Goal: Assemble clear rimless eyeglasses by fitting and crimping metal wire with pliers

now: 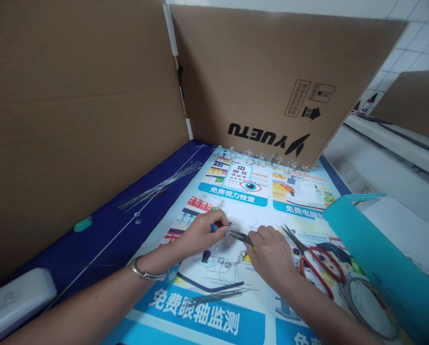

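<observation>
My left hand [214, 227] is closed in a pinch, fingertips at the tip of the pliers. A bit of blue shows by its fingers, but what they hold is too small to make out. My right hand [272, 254] is wrapped round needle-nose pliers [241, 237], whose dark jaws point left towards the left fingertips. A touch of yellow shows on the handle. Below and between the hands, a string of clear beads [226, 263] curves over the printed sheet. Thin cut wires [218, 298] lie in a small bundle nearer me.
Red-handled scissors [322, 263] lie right of my right hand, with a tape roll [370, 306] by my forearm. A teal folder-like box [372, 254] stands right. More wires [160, 184] lie left. Beaded pieces [265, 158] line the cardboard wall [272, 72]. A white case [18, 304] sits lower left.
</observation>
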The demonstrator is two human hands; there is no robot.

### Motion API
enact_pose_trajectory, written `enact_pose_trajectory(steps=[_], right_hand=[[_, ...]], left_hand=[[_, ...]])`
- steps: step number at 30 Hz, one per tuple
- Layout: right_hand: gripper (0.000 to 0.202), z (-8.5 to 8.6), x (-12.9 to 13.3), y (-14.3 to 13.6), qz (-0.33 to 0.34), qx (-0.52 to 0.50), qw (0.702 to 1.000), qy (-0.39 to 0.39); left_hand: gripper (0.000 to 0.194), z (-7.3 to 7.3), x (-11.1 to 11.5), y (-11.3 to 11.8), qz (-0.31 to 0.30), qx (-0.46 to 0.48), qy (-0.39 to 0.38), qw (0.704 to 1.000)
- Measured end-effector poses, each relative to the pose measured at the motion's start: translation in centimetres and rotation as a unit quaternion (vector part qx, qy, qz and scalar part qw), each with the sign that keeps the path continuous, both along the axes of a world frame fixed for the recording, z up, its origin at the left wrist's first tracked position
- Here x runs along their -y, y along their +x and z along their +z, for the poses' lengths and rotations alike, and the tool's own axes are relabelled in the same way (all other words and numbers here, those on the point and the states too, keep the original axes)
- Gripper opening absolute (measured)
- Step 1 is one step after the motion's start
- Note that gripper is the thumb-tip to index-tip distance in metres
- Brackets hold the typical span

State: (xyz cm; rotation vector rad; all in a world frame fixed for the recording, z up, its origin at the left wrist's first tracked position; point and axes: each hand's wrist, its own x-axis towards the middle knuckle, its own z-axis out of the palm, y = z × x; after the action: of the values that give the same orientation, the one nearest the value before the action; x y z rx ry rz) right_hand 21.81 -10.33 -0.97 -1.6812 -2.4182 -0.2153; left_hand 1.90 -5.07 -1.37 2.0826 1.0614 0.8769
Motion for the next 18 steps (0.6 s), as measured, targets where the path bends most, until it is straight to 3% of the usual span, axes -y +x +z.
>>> enact_pose_trajectory(steps=[18], right_hand=[[0.01, 0.05, 0.0, -0.13, -0.004, 0.02, 1.0, 0.003]], left_hand=[[0.005, 0.07, 0.68, 0.45, 0.018, 0.007, 0.006, 1.0]])
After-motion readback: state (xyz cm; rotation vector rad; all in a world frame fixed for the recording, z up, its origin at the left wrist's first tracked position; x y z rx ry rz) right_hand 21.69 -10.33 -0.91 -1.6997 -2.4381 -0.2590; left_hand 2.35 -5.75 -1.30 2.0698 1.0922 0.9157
